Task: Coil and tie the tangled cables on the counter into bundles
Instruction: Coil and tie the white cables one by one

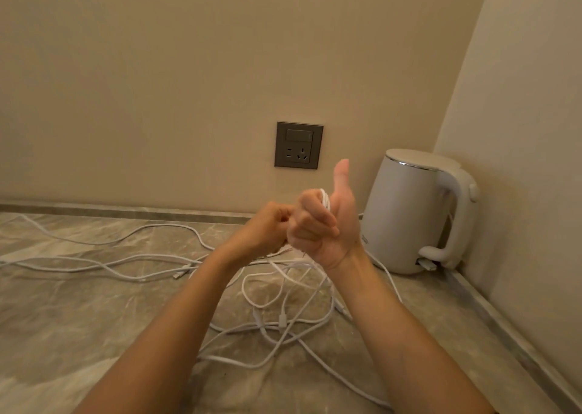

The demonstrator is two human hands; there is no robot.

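Several thin white cables (277,316) lie tangled on the marble counter (78,303), with loose strands running off to the left. My right hand (324,228) is raised above the tangle, its fingers curled round loops of white cable (325,199) and its thumb pointing up. My left hand (267,229) is fisted right beside it and pinches a strand of that cable. From both hands the cable hangs down into the tangle. A cable plug (282,321) lies in the middle of the pile.
A white electric kettle (412,212) stands in the right back corner, close to my right hand. A dark wall socket (298,145) sits on the wall behind the hands. Walls close the counter at the back and right.
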